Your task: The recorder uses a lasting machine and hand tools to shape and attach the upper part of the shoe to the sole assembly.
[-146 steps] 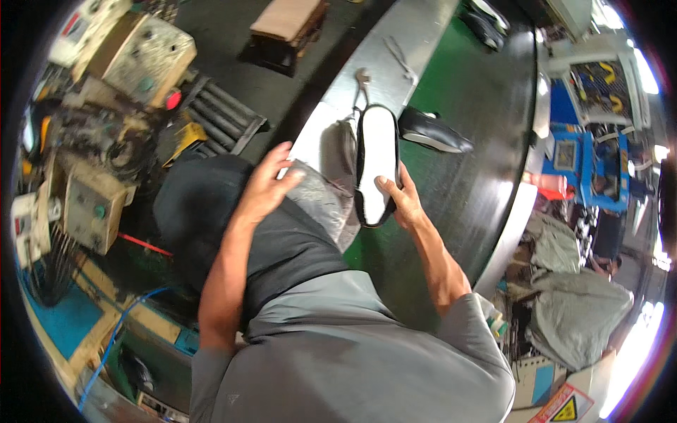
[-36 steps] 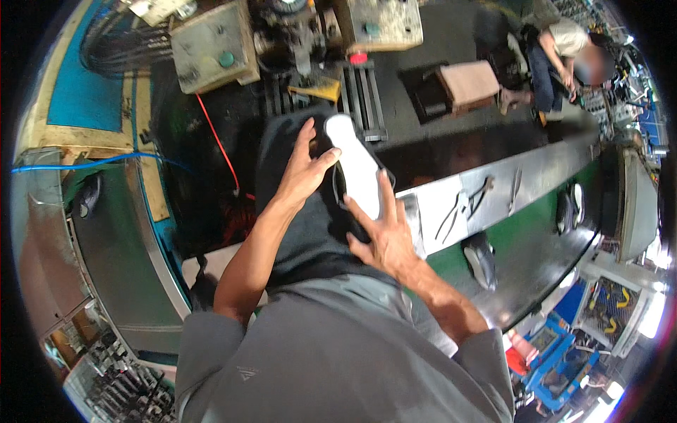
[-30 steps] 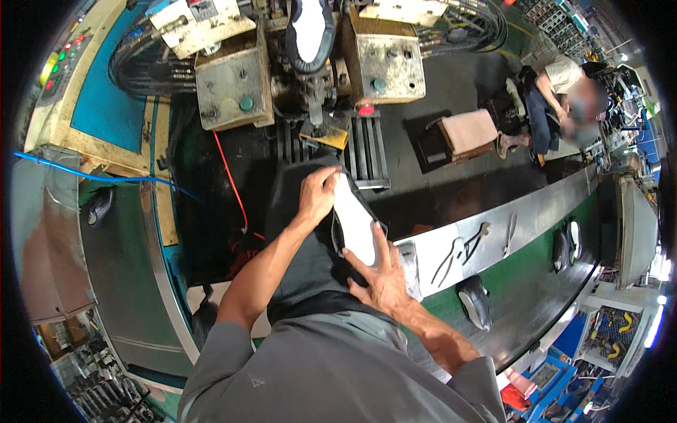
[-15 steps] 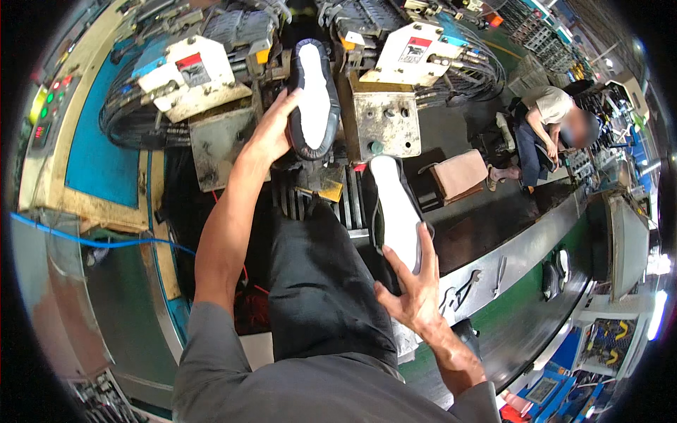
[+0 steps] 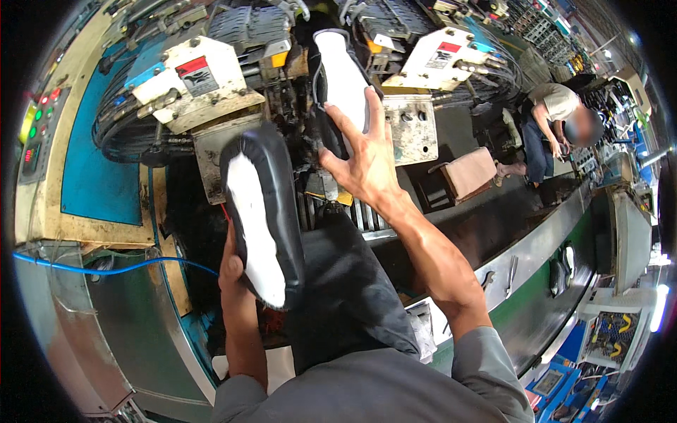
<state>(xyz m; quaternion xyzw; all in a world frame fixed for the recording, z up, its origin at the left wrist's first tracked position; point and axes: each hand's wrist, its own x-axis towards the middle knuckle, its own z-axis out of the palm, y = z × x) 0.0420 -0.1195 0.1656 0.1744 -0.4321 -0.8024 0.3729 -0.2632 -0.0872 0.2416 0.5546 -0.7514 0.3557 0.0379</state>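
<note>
My left hand is wrapped round a black shoe upper, with its white insole side turned up and its black edge folded in around the white. It is held above my lap, left of the middle and apart from the machine. My right hand grips a second black shoe upper with a white insole, fingers spread over its near end. That upper sits in the gap between the two halves of the machine, its black edge standing loose around the insole. The undersides of both uppers are hidden.
The machine has cream plates with hoses on both sides. A control panel with lit buttons stands at far left. On the right are a metal ledge with a wrench, a green conveyor carrying shoes, a padded stool and a seated co-worker.
My left hand has drawn the folded-edge shoe upper out of the machine, toward me. My right hand has carried the other upper forward into the gap where the first one was.
</note>
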